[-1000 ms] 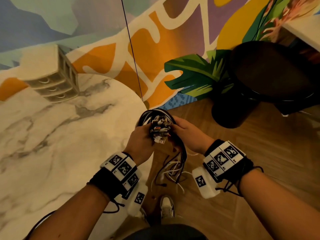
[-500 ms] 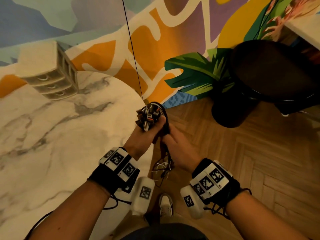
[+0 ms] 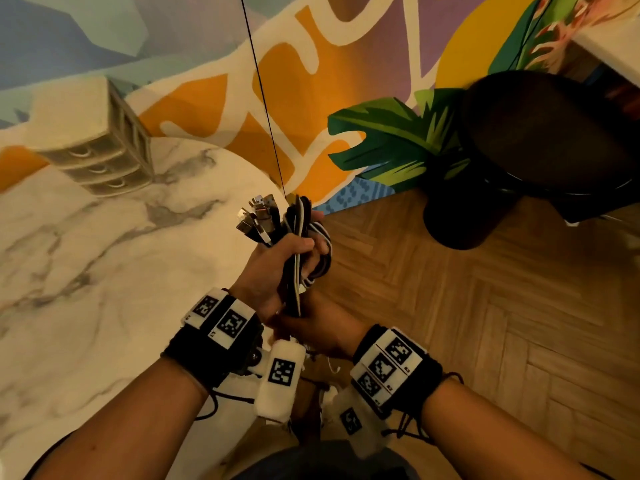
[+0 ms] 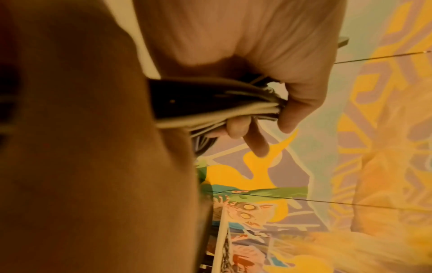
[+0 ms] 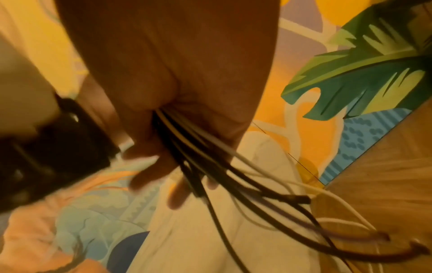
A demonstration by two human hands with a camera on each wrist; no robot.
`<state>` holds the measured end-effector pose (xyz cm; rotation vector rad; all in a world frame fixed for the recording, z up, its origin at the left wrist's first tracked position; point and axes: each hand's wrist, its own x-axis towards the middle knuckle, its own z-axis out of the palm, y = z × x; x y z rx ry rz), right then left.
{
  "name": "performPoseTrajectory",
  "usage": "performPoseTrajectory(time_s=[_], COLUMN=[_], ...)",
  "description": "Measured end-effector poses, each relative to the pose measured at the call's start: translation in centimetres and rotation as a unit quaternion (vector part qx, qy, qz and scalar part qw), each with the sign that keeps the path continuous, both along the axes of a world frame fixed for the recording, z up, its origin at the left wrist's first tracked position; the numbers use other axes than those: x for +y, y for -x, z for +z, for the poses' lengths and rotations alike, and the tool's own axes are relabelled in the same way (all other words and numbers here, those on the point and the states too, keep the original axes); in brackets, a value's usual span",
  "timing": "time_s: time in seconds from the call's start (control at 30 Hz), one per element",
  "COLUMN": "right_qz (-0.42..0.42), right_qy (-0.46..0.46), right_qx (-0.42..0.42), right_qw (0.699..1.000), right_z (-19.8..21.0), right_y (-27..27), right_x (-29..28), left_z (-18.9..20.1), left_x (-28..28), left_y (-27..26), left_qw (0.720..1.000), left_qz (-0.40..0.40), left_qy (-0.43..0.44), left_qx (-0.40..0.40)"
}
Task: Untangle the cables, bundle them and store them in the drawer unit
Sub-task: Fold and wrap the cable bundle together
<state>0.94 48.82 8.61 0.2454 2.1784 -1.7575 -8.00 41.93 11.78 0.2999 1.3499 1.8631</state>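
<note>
Head view: our left hand (image 3: 277, 268) grips the cables (image 3: 294, 237) upright, connectors above the fist; the drawer unit (image 3: 100, 147) sits far beyond it. Below, our right hand (image 3: 322, 327) clasps the blurred trailing strands, now lower than before, its fingers hidden.

Marble tabletop (image 3: 86, 271) open up to drawer unit (image 3: 100, 147), seemingly unobstructed.

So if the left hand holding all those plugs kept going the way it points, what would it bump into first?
Probably the colourful painted wall. The left hand, gripping the black and white cable bundle, points up past the round marble table's edge; depth is unclear.
</note>
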Motion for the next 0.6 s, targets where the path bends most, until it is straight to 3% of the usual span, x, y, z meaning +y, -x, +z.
performPoseTrajectory(time_s=[0.13, 0.3, 0.5, 0.6], right_qz=[-0.027, -0.019, 0.046, 0.095], right_qy=[-0.003, -0.11, -0.251, -0.156], right_qx=[-0.017, 0.023, -0.051, -0.107], right_qw=[0.999, 0.993, 0.965, 0.977], right_z=[-1.3, -4.2, -6.3, -5.3], right_y=[0.5, 0.7, -0.2, -0.7], right_x=[-0.6, 1.8, 7.5, 9.5], left_z=[0.7, 1.1, 1.2, 1.3], left_x=[-0.3, -1.0, -2.0, -2.1], left_y=[0.5, 1.3, 1.2, 1.6], left_qw=[0.998, 0.994, 0.984, 0.984], left_qz=[-0.027, -0.067, -0.117, -0.118], left_qy=[-0.037, -0.063, -0.093, -0.093], left_qx=[-0.033, -0.055, -0.097, -0.097])
